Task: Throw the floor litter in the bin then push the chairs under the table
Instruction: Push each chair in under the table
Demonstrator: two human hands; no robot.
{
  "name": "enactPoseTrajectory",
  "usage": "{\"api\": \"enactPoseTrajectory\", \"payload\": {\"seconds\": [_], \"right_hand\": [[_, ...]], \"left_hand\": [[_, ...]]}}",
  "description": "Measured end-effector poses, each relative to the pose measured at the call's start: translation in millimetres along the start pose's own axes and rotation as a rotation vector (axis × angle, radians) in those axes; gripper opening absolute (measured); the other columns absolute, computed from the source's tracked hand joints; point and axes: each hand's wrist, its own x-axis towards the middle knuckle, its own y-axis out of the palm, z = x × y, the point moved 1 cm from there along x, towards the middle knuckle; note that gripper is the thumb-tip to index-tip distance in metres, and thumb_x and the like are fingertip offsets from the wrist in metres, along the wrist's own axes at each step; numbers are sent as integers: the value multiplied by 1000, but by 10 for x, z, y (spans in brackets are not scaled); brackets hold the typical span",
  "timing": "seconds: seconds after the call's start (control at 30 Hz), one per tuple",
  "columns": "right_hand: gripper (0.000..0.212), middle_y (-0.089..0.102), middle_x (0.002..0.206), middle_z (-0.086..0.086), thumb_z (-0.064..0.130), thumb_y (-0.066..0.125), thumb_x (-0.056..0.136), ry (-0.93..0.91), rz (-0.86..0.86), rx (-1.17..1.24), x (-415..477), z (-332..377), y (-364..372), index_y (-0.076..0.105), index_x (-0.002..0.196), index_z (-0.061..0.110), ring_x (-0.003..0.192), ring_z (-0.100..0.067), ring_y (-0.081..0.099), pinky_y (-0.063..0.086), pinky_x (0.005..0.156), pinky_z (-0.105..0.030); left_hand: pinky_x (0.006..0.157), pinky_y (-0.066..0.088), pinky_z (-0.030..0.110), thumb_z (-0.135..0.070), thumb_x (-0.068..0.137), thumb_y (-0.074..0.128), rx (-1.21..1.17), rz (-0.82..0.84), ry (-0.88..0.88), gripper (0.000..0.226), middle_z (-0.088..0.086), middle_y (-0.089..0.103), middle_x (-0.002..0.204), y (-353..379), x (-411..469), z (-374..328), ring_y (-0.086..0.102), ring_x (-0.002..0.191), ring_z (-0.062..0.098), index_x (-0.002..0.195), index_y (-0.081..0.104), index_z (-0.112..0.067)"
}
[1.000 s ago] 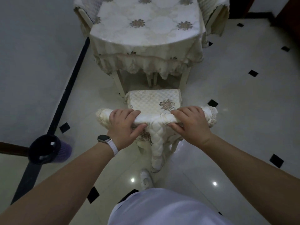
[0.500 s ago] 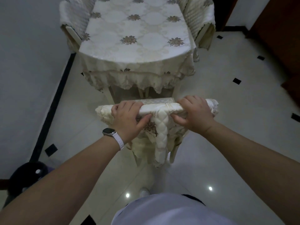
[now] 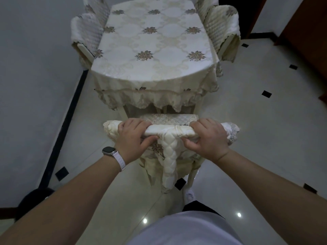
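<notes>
Glossy white floor tiles (image 3: 265, 129) surround the cloth-draped dining table (image 3: 154, 50). Left hand (image 3: 131, 138) and right hand (image 3: 209, 140) curl fingers around the covered chair (image 3: 169, 133) backrest (seat front just under the tablecloth fringe).

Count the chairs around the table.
3 clearly: the near chair, gripped by left hand and right hand at the table's end; the left chair; the right chair. Quilted shapes behind both, cut off, may be more.

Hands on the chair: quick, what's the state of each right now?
Left hand: closed, gripping the chair's top rail.
Right hand: closed, gripping the same rail.
</notes>
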Motion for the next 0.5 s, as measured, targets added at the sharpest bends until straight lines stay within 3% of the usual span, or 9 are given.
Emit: {"api": "enactPoseTrajectory", "payload": {"seconds": [0.5], "right_hand": [[38,58,68,-1,49,65,72,-95,-93,-20,694,-564,162,68,76,12,61,-22,52,37,55,-29]], "left_hand": [[85,37,43,-60,86,52,-6,-75,-78,48,-3,65,99,178,671,8,56,94,22,105,68,-19]]}}
